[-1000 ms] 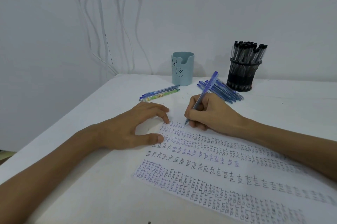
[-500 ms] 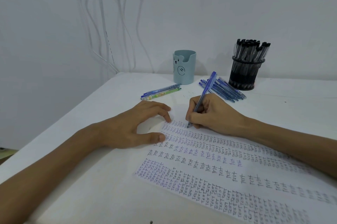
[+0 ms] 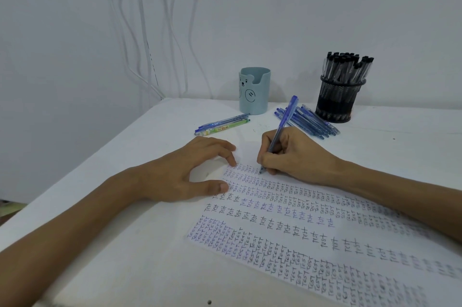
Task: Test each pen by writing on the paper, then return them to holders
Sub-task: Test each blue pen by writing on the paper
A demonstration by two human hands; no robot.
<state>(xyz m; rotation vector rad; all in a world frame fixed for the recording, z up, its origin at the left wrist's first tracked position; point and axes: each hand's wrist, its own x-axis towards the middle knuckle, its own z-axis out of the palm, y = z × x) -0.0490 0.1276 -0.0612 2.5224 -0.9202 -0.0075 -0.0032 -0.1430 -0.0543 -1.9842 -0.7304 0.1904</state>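
My right hand (image 3: 295,154) grips a blue pen (image 3: 283,124), its tip touching the top line of the paper (image 3: 312,229), which is covered in rows of the word TEST. My left hand (image 3: 185,171) rests flat on the paper's upper left corner, fingers spread, holding nothing. A pale blue bear-face holder (image 3: 254,90) stands empty at the back. To its right a black mesh holder (image 3: 337,99) is packed with several black-capped pens. A pile of blue pens (image 3: 312,120) lies in front of the mesh holder. A few more pens (image 3: 221,124), blue and green, lie left of the bear holder.
The white table (image 3: 140,244) meets the wall at the back, and its left edge runs diagonally beside my left forearm. White cables (image 3: 147,39) hang down the wall at the back left corner.
The pen tip has crept a little to the right along the top line. My left hand stays put, and the camera view has shifted slightly.
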